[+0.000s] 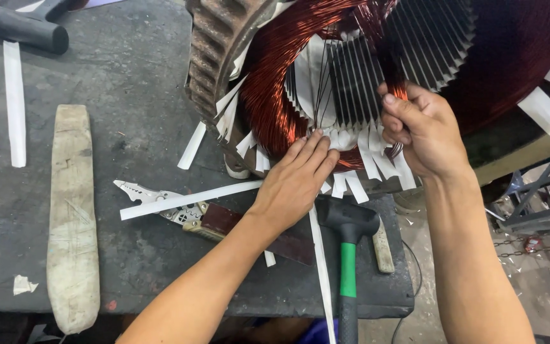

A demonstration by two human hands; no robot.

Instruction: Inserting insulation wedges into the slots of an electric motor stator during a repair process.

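**Copper coil worked into the stator**

On the dark surface (128, 127), the left hand (294, 181) presses flat-fingered on white slot papers (377, 159); the right hand (421, 127) pinches copper wire (275, 83) (enamel could scrape on slot edges). Mallet (349, 223) nearby.

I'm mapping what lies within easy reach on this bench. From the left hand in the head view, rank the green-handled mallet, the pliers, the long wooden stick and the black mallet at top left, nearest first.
From the left hand:
1. Green-handled mallet, just below and right of the hand.
2. Pliers, to the left by the wrist, under a white paper strip.
3. Long wooden stick, farther left.
4. Black mallet, far top-left corner.
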